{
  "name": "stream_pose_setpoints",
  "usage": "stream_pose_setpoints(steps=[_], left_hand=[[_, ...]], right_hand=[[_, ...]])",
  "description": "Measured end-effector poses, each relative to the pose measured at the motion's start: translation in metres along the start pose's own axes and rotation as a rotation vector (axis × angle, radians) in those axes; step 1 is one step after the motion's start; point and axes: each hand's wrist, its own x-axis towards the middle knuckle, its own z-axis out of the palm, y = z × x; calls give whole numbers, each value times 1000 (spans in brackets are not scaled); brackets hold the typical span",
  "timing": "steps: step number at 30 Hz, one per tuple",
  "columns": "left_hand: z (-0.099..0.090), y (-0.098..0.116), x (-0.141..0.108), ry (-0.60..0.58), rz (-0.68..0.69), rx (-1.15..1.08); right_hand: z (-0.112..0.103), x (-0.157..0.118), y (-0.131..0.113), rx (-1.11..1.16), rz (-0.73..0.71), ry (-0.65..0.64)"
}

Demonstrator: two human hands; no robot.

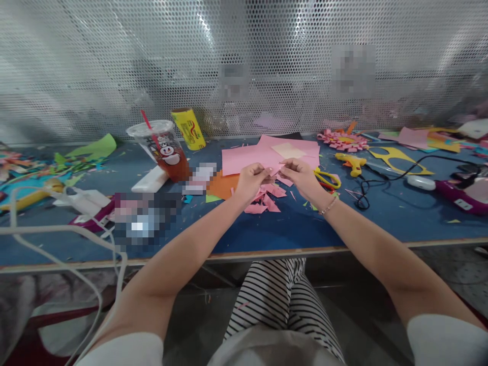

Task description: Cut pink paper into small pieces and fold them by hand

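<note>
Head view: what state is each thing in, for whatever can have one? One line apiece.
Left hand: pinching a small pink piece.
Right hand: pinching the same piece.
Pink paper sheets: lying flat, overlapping.
Cut pink pieces: loose pile.
Drink cup: lidded, straw in, partly filled.
Glue gun: lying on its side.
Yellow-handled scissors: partly hidden, open or shut unclear.
Yellow tube: standing on end.

2 hands (251,179) (300,175) pinch 1 paper scrap (276,172) (pink).
</note>
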Motion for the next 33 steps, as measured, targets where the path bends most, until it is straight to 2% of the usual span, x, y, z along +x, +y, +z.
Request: stream_pose_setpoints(steps=[9,20,33], left_hand=[[2,3,-2,-47,-66,-51],[1,3,-1,-11,-23,34],[0,-1,0,-14,-28,-5]], right_hand=[[-1,1,-4,-71,11,31],[-1,0,-5,-40,33,36],[0,0,-4,-33,-1,73]])
